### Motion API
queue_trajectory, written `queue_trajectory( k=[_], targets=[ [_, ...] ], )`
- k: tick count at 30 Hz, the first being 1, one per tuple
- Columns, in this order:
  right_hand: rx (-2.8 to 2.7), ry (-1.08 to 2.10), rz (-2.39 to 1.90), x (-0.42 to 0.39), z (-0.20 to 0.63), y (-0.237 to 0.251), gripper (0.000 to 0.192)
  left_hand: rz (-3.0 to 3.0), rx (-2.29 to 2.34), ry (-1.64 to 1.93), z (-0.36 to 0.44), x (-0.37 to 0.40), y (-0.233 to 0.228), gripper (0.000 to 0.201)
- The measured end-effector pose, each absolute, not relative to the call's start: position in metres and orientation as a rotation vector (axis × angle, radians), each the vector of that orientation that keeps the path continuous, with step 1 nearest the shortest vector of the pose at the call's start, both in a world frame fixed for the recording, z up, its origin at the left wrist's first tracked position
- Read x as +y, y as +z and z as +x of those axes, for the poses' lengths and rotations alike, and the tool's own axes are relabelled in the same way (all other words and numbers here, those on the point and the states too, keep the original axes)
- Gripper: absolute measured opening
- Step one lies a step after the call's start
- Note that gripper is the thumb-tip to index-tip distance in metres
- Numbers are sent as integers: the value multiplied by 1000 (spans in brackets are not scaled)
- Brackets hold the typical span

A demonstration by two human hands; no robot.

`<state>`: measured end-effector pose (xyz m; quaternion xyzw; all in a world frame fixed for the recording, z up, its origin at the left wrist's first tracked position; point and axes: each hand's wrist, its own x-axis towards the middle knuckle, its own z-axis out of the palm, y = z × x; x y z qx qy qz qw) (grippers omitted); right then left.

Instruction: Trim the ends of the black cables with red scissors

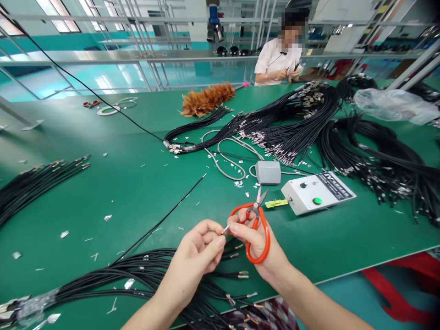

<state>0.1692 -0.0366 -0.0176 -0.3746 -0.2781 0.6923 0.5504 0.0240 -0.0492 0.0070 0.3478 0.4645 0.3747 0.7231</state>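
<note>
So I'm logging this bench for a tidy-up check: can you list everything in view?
table: one, green, across the view
cable bundles: several, black, far right, left edge and near edge
control box: one, white with green button, right of centre
grey box: one, behind the control box
orange-handled scissors: one, in right hand
feather duster: one, brown, far centre
plastic bag: one, clear, far right
co-worker: one, far side
left hand: pinches a wire end
right hand: holds the scissors, touches the wire end
</note>
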Motion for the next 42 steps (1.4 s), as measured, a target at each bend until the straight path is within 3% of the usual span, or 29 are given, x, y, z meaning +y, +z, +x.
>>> queue_trajectory(
  k=[12,24,42],
  targets=[
    [-967,1239,-937,-47,165,-18,22,824,1093,846,27,-54,-3,30],
    [-576,1797,-814,-41,170,-23,24,973,1170,906,32,-56,5,26],
    [-659,1560,-933,-51,170,-26,25,1126,1240,992,35,-60,1,15]
  ],
)
